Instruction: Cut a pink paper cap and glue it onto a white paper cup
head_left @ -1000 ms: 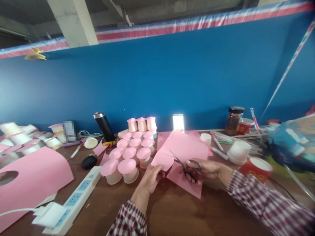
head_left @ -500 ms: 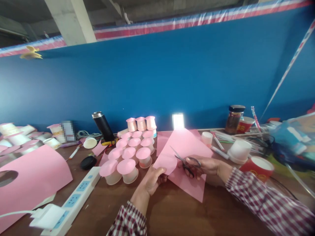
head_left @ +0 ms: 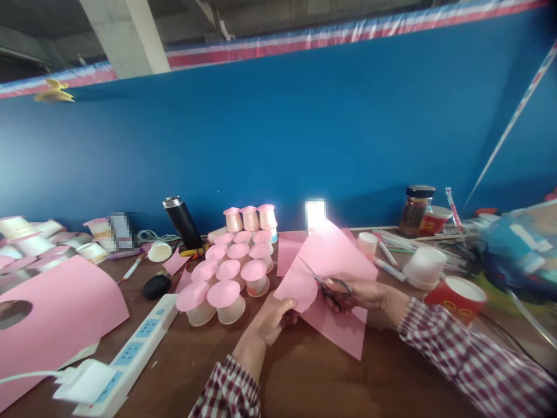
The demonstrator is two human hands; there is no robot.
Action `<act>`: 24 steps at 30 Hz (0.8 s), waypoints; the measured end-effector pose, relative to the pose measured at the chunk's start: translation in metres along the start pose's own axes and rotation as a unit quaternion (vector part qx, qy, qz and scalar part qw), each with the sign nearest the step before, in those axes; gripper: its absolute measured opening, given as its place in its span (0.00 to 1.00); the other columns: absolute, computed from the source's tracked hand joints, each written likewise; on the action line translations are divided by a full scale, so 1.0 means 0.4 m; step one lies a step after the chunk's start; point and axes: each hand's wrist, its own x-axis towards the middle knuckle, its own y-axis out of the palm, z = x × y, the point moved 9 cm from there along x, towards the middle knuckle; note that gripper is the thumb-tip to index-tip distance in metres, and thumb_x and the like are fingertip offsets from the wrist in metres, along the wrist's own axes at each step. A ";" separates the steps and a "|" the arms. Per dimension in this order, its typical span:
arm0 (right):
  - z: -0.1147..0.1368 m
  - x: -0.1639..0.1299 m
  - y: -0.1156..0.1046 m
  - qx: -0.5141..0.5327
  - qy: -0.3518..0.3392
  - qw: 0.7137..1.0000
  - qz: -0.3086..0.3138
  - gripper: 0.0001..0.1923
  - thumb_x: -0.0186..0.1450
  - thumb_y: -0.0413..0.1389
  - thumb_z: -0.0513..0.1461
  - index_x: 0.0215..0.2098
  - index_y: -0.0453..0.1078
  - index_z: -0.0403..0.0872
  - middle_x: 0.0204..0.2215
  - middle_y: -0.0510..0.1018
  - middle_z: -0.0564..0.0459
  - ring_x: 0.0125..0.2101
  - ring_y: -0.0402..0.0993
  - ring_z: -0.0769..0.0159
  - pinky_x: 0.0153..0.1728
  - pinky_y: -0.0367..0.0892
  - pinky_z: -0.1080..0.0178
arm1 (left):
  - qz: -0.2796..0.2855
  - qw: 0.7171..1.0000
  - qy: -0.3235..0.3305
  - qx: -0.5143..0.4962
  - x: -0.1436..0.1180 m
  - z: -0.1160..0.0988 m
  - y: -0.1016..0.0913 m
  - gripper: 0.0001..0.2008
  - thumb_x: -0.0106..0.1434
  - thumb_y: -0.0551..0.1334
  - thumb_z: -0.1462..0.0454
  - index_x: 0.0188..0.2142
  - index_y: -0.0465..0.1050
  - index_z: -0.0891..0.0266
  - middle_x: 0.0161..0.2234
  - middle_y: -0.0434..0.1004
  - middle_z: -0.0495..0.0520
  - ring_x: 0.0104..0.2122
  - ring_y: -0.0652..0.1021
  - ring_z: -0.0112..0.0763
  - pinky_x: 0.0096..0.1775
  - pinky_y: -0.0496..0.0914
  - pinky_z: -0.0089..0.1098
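Pink paper sheet (head_left: 333,255) pinched in left hand (head_left: 272,319), scissors (head_left: 327,285) gripped in right hand (head_left: 363,293), blades apart.

paper sheet (head_left: 331,261) sitting between left hand (head_left: 272,322) and right hand (head_left: 361,293), capped cups (head_left: 230,273) clustering left of it, power strip (head_left: 130,354) lying further left, jar (head_left: 415,210) standing behind right

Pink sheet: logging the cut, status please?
Left hand pinches pink sheet. Right hand works scissors, blades in the sheet. Pink-topped cups close left.
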 end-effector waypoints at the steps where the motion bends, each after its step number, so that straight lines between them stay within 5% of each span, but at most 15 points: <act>1: -0.001 0.000 -0.001 -0.001 0.001 1.000 -0.001 0.25 0.59 0.54 0.56 0.30 0.66 0.41 0.24 0.71 0.53 0.21 0.66 0.73 0.18 0.58 0.71 | 0.003 1.000 0.001 -0.001 0.000 0.000 0.001 0.07 0.50 0.64 0.66 0.30 0.70 0.66 0.23 0.69 0.48 0.20 0.67 0.20 0.22 0.62 0.24; 24: 0.020 -0.007 -0.021 -0.116 -0.027 0.992 -0.034 0.23 0.61 0.54 0.55 0.23 0.62 0.43 0.17 0.66 0.58 0.17 0.60 0.76 0.17 0.52 0.71 | 0.014 1.000 -0.011 -0.002 -0.008 -0.008 0.013 0.07 0.50 0.63 0.66 0.30 0.69 0.66 0.21 0.68 0.48 0.20 0.66 0.22 0.22 0.59 0.25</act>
